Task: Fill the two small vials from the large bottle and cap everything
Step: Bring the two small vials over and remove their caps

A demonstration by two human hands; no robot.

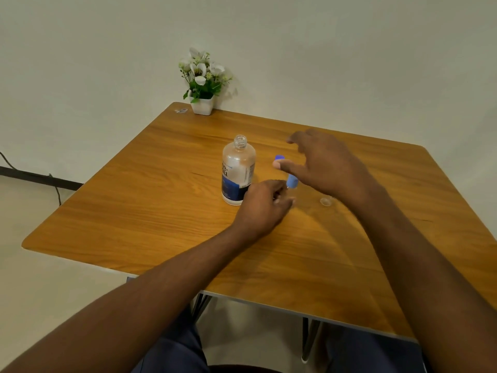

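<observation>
Clear plastic large bottle (pixel 238 170) stands uncapped mid-worktop; my left fingers (pixel 282 193) pinch a small blue-capped vial (pixel 291 181), right fingers (pixel 295 138) spread; a nudge could tip it.

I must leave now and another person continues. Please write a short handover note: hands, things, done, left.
Left hand: curled on the table beside the large bottle; grip unclear.
Right hand: open, above the table.
Bottle: upright, uncapped.
Between the hands: blue cap, blue piece. Small clear piece lies near the right wrist.
Done: unclear.
Left: check the vials, cap the bottle.
</observation>
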